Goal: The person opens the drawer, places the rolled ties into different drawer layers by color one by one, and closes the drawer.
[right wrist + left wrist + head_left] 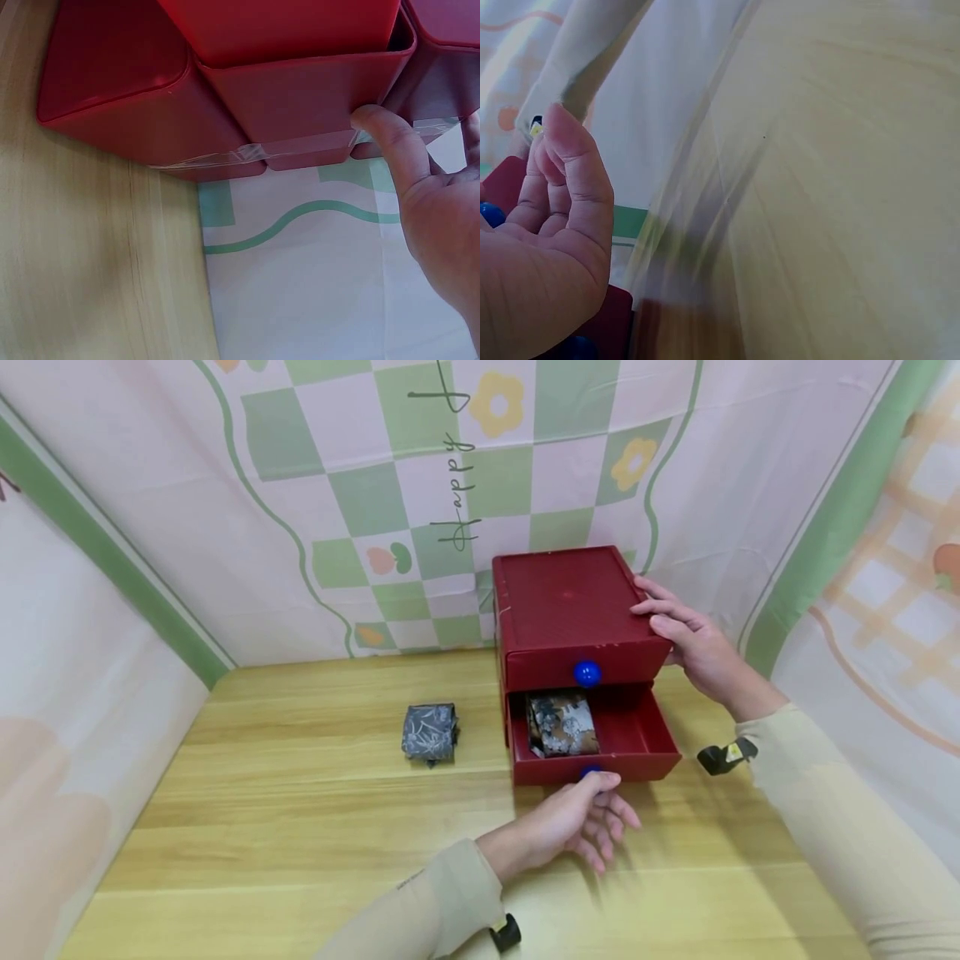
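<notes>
A red drawer cabinet (566,589) with blue knobs stands at the back right of the table. Beneath its top drawer, another red drawer (637,722) is pulled out, with a folded, floral-patterned dark cloth item (566,724) inside on the left. My left hand (577,822) is at that drawer's front, thumb near its partly hidden blue knob (591,771), fingers loosely bent around nothing. Against the cabinet's right side and upper edge rests my right hand (693,639); the right wrist view shows its thumb (386,135) touching the red side. Left of the cabinet lies a folded grey patterned bundle (430,732).
The wooden table (285,827) runs up to a printed cloth backdrop (360,510) behind the cabinet. Cloth side walls (877,635) border the table. Clear tape (300,142) runs across the cabinet tiers.
</notes>
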Demonstrator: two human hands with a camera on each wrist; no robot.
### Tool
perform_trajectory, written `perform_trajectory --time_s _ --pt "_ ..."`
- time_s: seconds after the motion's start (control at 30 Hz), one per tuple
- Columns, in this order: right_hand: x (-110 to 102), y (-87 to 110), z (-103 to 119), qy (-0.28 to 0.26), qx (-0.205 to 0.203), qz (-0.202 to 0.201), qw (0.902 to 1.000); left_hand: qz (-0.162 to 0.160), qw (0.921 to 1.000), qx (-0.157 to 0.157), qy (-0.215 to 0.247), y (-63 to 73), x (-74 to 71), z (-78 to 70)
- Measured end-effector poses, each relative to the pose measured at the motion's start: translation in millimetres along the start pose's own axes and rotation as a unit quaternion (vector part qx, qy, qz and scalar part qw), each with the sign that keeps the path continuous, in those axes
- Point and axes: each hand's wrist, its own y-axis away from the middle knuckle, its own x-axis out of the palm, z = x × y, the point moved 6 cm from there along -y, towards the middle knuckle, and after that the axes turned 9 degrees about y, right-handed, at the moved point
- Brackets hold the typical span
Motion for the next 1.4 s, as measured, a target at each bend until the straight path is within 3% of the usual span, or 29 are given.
perform_trajectory --time_s 0.37,0.63,0.93,1.4 --pt "0 0.0 0 -0.003 0.000 -0.001 1.0000 -0.019 0.9995 -0.002 0.025 -7.4 -4.7 -8.4" --pt "1 1.4 1 0.008 0.005 -0.005 0.9999 -0.043 0.9991 -0.001 0.008 -11.8 -11.2 -15.7" --pt "1 1.0 1 0.005 0.002 -0.004 1.0000 -0.095 0.9951 0.014 -0.021 -17.3 -18.9 -20.2" --pt "2 1.1 2 0.003 -0.003 -0.002 1.0000 -0.129 0.9908 0.034 -0.025 -32.5 -30.5 -30.1"
